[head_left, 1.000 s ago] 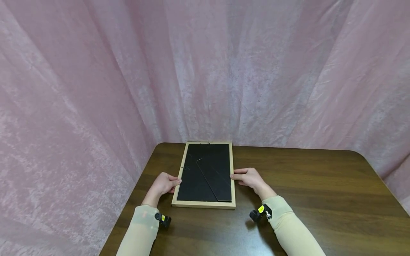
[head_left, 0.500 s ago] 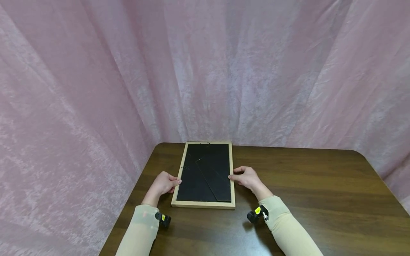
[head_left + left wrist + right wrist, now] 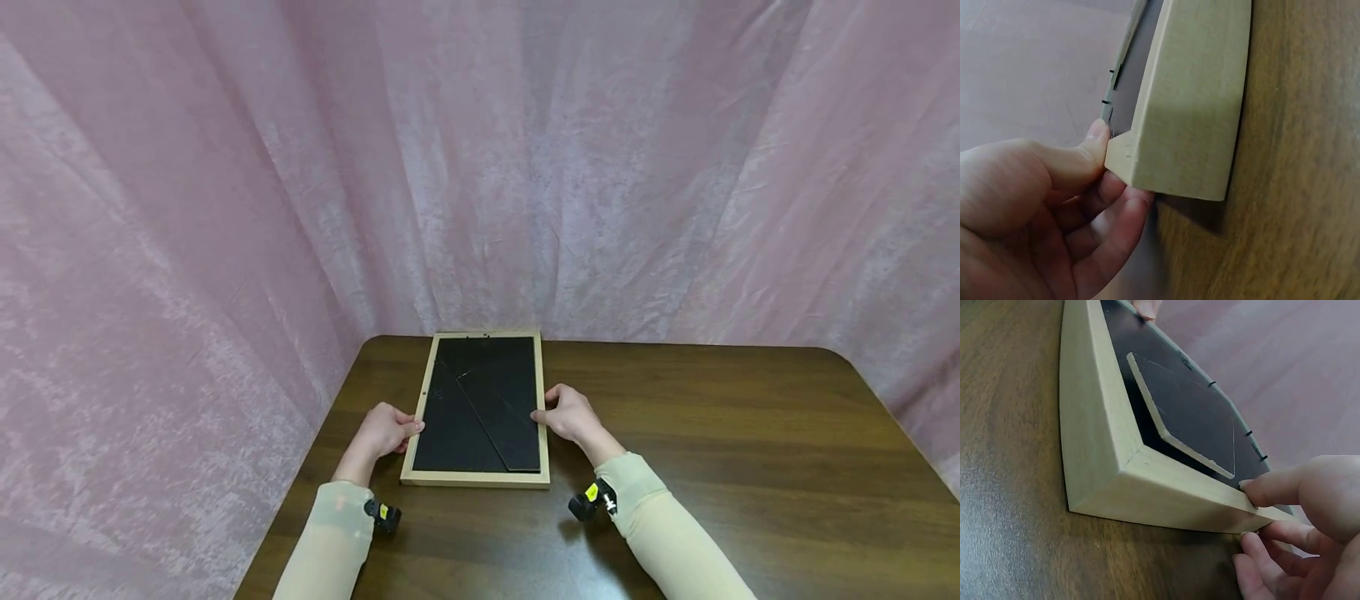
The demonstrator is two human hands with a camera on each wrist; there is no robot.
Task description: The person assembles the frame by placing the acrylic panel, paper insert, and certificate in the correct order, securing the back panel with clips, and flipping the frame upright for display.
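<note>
A light wooden picture frame (image 3: 476, 477) lay face down on the dark wooden bench (image 3: 712, 433), between the two hands and reaching away from them toward the pink curtain (image 3: 225, 167) that hung behind and around the bench. Its black backing board (image 3: 457, 425) faced up, with a folded black stand (image 3: 501, 417) lying flat and slanting across it.

The left hand (image 3: 384, 431) pinched the frame's left side rail: in the left wrist view the thumb (image 3: 1088, 156) lay on the upper face of the rail and the curled fingers (image 3: 1116, 219) tucked in under its outer edge. The right hand (image 3: 572, 414) gripped the opposite rail in the same way; the right wrist view showed its thumb (image 3: 1279, 486) pressed on the top of the rail and the fingers (image 3: 1260, 559) curled below it. Both hands were thus clamped on the frame, one on each long side, roughly level with each other and nearer the frame's close end than its far end.

Cream sleeves (image 3: 660, 533) covered both forearms, and a small black camera mount (image 3: 587, 502) with a yellow mark sat at each wrist, just behind the hands and above the bench.
</note>
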